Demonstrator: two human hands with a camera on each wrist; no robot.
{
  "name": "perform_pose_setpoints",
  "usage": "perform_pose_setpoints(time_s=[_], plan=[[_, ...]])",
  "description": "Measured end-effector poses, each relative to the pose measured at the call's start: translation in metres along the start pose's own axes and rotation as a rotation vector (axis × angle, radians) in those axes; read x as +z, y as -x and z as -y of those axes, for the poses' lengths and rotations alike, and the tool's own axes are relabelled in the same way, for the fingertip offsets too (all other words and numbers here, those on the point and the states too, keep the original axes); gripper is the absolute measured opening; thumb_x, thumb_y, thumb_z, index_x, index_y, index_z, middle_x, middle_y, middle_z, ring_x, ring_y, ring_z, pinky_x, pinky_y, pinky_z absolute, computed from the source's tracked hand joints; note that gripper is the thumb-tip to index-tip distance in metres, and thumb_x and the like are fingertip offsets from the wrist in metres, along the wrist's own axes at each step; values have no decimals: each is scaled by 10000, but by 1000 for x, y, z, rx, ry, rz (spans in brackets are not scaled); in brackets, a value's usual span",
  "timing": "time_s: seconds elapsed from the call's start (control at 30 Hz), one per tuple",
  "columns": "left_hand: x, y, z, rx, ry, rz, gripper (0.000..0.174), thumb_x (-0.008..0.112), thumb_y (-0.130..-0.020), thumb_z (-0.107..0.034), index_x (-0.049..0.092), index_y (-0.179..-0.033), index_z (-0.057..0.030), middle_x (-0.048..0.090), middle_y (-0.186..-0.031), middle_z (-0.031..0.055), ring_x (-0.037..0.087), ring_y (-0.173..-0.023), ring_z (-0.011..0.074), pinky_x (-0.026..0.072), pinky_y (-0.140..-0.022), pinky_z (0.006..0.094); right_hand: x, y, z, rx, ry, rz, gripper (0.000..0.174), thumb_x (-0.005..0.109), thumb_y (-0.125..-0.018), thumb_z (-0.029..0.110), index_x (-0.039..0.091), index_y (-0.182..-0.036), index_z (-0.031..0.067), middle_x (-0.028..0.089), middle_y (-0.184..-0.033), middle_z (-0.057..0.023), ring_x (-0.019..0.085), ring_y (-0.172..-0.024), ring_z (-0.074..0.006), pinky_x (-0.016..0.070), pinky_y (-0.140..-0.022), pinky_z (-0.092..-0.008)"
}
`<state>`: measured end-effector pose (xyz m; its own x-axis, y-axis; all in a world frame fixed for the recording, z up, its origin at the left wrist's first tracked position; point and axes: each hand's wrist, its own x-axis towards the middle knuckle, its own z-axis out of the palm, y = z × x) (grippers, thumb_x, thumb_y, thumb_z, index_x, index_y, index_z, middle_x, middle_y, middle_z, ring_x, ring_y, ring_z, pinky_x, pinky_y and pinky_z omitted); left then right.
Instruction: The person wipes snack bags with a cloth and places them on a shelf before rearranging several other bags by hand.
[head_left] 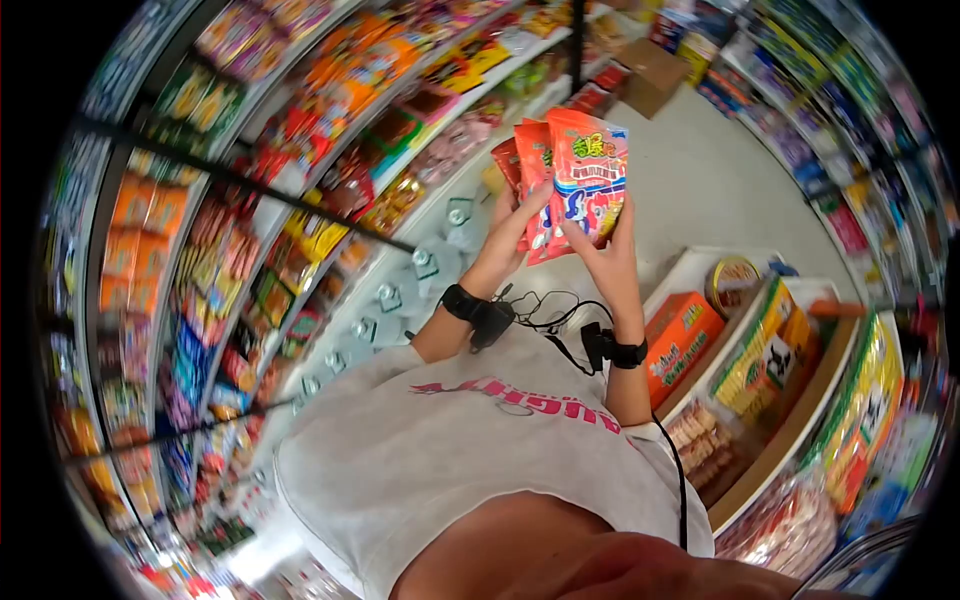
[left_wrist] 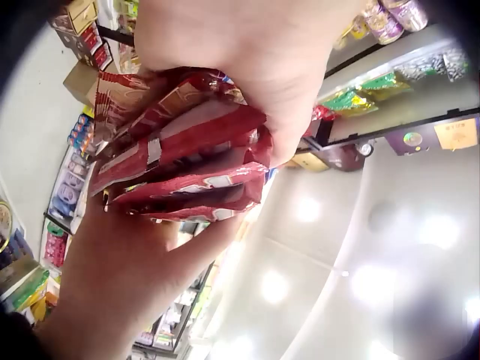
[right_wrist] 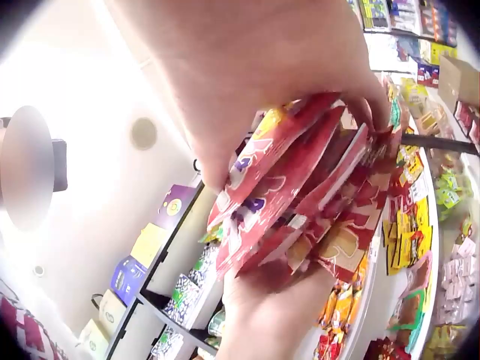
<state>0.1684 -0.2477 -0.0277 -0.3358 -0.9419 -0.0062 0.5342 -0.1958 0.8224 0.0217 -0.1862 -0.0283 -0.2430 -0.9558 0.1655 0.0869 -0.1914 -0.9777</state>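
Several pink-red snack packets (head_left: 588,180) are held in a fanned stack before the chest, the front one showing its printed face. My left hand (head_left: 513,228) grips them from the left side, thumb over the front. From the right, my right hand (head_left: 610,258) holds the lower corner of the front packet, thumb on its face. In the left wrist view the packets (left_wrist: 187,150) show edge-on, layered between both hands. The right wrist view shows the same packets (right_wrist: 300,195) spread slightly apart at their edges, with the right hand (right_wrist: 262,67) over them.
Shelves of bagged snacks (head_left: 345,90) curve along the left, with large clear bottles (head_left: 425,262) on the floor below. At right stands a bin (head_left: 740,510) holding an orange box (head_left: 683,345) and other packs. A cardboard box (head_left: 652,78) lies on the floor ahead.
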Motion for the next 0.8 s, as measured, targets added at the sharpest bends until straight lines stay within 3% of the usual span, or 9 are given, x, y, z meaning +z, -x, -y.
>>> perform_pose_setpoints(time_s=[0.2, 0.3, 0.4, 0.43, 0.47, 0.6, 0.7, 0.73, 0.8], plan=[[-80, 43, -36, 179, 205, -243, 574, 608, -1007, -258, 356, -1463, -17, 530, -1394, 112, 576, -1220, 183, 495, -1008, 342, 78, -16, -9, -69, 84, 436, 709, 829, -813, 148, 422, -1368, -21, 579, -1224, -107, 610, -1061, -159, 524, -889, -306], [-121, 76, -54, 271, 190, -405, 602, 614, -1004, -250, 324, -1484, -28, 509, -1414, 113, 559, -1242, 191, 492, -1014, 345, 129, -16, -14, -37, 47, 606, 710, 826, -814, 144, 419, -1371, -23, 573, -1227, -111, 603, -1070, -157, 524, -889, -307], [-142, 113, -76, 346, 139, -524, 619, 617, -1003, -219, 295, -1504, -49, 493, -1427, 114, 545, -1253, 193, 486, -1019, 345, 176, -5, -17, 123, -96, 768, 675, 805, -842, 127, 412, -1374, -11, 575, -1217, -90, 597, -1065, -138, 525, -884, -301], [-156, 124, -81, 382, 113, -568, 619, 616, -1004, -215, 293, -1505, -49, 492, -1428, 114, 542, -1256, 191, 483, -1020, 344, 195, 3, -21, 190, -156, 801, 661, 801, -847, 121, 417, -1369, -9, 575, -1216, -84, 596, -1063, -134, 525, -883, -299], [-171, 135, -84, 411, 85, -609, 620, 615, -1005, -211, 290, -1507, -49, 490, -1429, 114, 538, -1258, 189, 481, -1021, 343, 214, 11, -28, 139, -147, 816, 590, 760, -899, 177, 430, -1354, -3, 575, -1214, -73, 593, -1059, -120, 513, -883, -280], [-219, 185, -105, 499, -65, -745, 633, 638, -990, -171, 297, -1506, -41, 495, -1425, 117, 522, -1264, 174, 469, -1019, 329, 282, 41, -47, 394, -67, 737, 593, 663, -977, 318, 405, -1394, -16, 601, -1167, -76, 573, -1045, -99, 480, -864, -250], [-257, 221, -122, 559, -73, -817, 601, 656, -976, -147, 343, -1475, -29, 526, -1391, 119, 547, -1227, 168, 479, -999, 316, 340, 80, -62, 101, -109, 690, 620, 681, -967, 314, 403, -1404, -28, 612, -1177, -87, 576, -1002, -95, 485, -822, -250], [-269, 236, -128, 557, -51, -836, 590, 657, -975, -145, 353, -1466, -27, 534, -1383, 118, 557, -1215, 166, 482, -994, 315, 353, 94, -58, 255, -112, 675, 586, 698, -952, 318, 476, -1360, -39, 646, -1146, -85, 598, -934, -95, 498, -790, -250], [-293, 262, -139, 586, -31, -875, 558, 663, -969, -139, 383, -1437, -20, 551, -1363, 114, 586, -1172, 163, 496, -977, 315, 377, 105, -62, 265, 38, 799, 542, 709, -943, 315, 530, -1305, -46, 666, -1097, -76, 612, -901, -96, 508, -783, -252]])
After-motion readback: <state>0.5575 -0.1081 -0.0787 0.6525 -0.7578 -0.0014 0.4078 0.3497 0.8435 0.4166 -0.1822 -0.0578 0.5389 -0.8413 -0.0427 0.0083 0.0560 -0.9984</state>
